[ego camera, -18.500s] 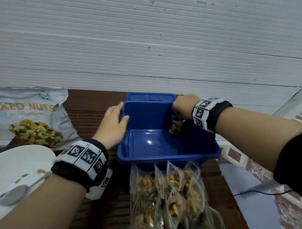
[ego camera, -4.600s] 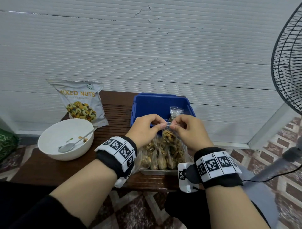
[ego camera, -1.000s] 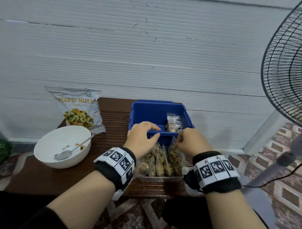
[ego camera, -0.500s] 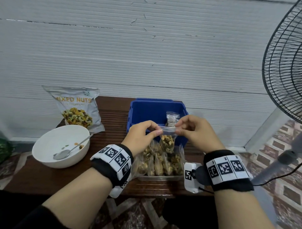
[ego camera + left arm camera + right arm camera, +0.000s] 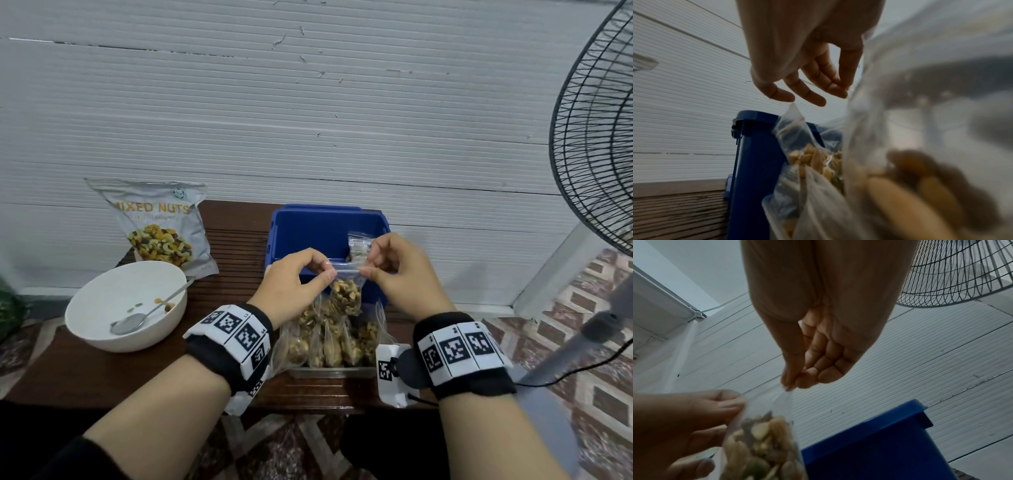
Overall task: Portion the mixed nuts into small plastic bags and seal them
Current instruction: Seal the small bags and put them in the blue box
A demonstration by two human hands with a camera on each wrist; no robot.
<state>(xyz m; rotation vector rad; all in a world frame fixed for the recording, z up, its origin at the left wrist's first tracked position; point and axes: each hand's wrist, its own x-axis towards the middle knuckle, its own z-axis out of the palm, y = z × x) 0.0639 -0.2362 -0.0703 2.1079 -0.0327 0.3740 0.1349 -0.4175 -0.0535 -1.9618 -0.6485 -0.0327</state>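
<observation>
A small clear bag of mixed nuts (image 5: 346, 295) hangs above a clear tray (image 5: 334, 371) that holds several filled bags. My left hand (image 5: 329, 276) pinches the bag's top strip at its left end, and my right hand (image 5: 365, 272) pinches the right end. In the right wrist view the thumb and forefinger of the right hand (image 5: 791, 385) meet on the strip, with the bag (image 5: 764, 443) below. The left wrist view has the left hand (image 5: 845, 88) at the edge of the blurred bag (image 5: 900, 113). Behind stands a blue bin (image 5: 308, 226) with a sealed bag (image 5: 359, 246) inside.
A mixed nuts pouch (image 5: 161, 226) leans on the wall at the back left. In front of it is a white bowl (image 5: 99, 308) with a spoon (image 5: 137, 318). A standing fan (image 5: 596, 144) is close on the right, its cable trailing by the table edge.
A second ago both hands were down at the tray. They have since lifted one bag out and now hold its top strip stretched between them.
</observation>
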